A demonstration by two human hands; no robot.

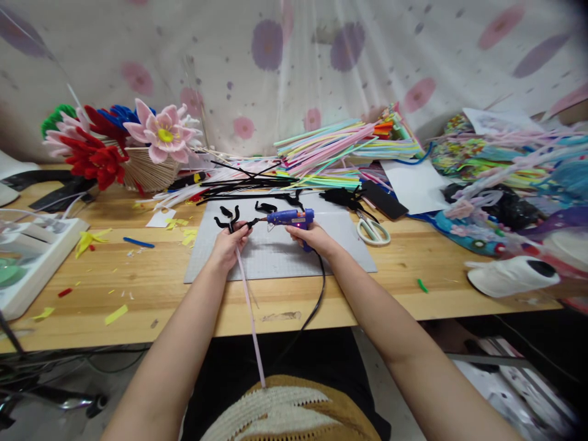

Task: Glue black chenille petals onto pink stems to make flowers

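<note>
As the pale stem (250,312) clears the near edge of the grey board (202,263), it runs out past the front of the desk (169,294) toward the person. Its long axis goes near to far, the black-tipped end pointing away from the body. Over the board's left part, the left hand (229,244) pinches that far end, where curled black pieces (231,219) branch out. Several curls look already gathered there; whether they are fixed cannot be told. Over the board's middle, the right hand (310,236) is wrapped round the handle of a blue glue gun (285,217), which lies crosswise, nozzle left, at or close to a black piece by the left fingers. Loose black bits (265,207) toward the board's far edge seem not yet joined. Beyond that edge lie black strips (250,182).
</note>
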